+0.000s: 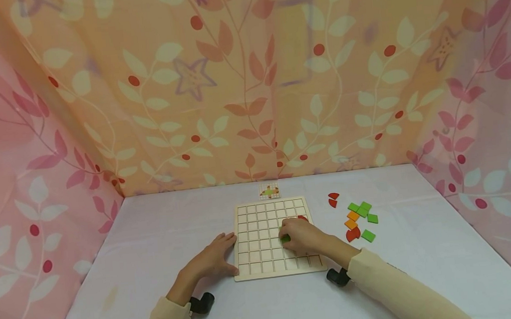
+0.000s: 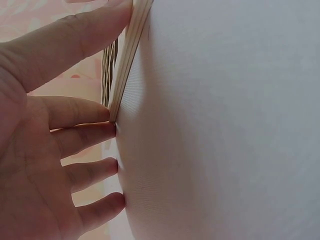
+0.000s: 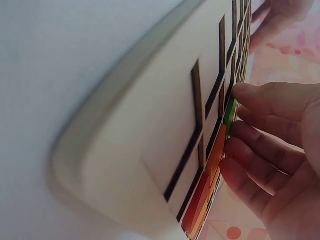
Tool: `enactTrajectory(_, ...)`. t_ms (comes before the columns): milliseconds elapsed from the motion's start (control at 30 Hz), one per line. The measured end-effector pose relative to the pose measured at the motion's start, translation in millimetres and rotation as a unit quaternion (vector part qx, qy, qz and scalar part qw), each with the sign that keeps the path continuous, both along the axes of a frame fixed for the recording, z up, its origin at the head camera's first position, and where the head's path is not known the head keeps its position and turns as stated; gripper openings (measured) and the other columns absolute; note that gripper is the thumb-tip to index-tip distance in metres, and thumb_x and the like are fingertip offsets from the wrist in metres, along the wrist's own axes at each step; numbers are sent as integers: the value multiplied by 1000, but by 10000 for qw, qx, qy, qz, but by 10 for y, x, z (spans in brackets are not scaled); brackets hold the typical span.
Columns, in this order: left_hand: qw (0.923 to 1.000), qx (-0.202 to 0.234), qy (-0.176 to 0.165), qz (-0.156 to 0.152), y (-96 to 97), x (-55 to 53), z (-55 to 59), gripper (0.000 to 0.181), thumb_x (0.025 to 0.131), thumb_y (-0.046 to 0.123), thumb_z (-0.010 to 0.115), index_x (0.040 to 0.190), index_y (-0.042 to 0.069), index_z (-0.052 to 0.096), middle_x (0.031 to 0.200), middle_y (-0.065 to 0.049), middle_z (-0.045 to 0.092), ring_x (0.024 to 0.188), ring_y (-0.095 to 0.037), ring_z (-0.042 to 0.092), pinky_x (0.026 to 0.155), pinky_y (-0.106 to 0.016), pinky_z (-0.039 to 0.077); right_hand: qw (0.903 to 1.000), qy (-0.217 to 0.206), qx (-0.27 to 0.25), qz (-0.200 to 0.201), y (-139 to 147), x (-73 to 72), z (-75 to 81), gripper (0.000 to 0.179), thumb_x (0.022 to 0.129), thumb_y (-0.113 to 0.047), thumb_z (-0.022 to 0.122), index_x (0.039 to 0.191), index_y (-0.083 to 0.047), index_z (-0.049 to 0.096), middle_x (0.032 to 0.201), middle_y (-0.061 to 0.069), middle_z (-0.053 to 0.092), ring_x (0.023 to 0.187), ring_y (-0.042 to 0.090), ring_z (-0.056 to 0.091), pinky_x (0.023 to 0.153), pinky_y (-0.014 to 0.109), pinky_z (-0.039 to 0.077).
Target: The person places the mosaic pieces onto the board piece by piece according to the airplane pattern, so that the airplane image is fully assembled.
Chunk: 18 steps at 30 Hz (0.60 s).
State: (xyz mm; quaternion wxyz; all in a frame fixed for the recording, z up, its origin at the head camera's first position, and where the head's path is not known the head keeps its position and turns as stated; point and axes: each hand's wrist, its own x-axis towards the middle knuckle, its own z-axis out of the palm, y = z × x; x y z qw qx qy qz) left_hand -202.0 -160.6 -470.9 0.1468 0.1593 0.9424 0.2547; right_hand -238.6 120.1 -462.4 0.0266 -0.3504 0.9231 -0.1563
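Note:
A pale wooden board [image 1: 255,239] with a grid of square cells lies flat on the table. My right hand [image 1: 304,236] reaches over its right half and pinches a green square tile [image 3: 230,114] low over the grid, between thumb and fingertips. Beside that tile, an orange tile [image 3: 216,152] and a red piece [image 3: 196,202] sit in a row on the board. Past the knuckles, another bit of red [image 1: 302,218] shows. My left hand [image 1: 213,258] rests at the board's left side, fingers spread, with thumb and index finger touching its edge [image 2: 127,60].
Right of the board lie several loose green tiles [image 1: 368,235], orange tiles [image 1: 351,224] and red rounded pieces [image 1: 353,234], with two red wedges [image 1: 333,196] farther back. A small pattern card [image 1: 269,191] lies behind the board. Flowered cloth [image 1: 233,106] hangs around the table.

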Motion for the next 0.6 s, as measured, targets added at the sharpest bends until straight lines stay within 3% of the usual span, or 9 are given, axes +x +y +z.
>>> enactTrajectory(333,10000,4,11,-1,-9,9,-13,93,68,21,88,145,-4,42,155,-16,38,147,-40,24,117,-56,26,9991,-289,-316,-55,68,-41,81,16,87,-23,72,97,-11,76,87,-5,63,77,7,54,71,24,48)
enactTrajectory(600,10000,6,51,-8,-4,12,-9,92,69,21,88,144,-3,42,155,-16,38,147,-40,24,117,-55,27,9921,-708,-713,-746,285,-110,179,18,88,-23,72,99,-9,75,87,-5,62,78,10,53,72,26,48)
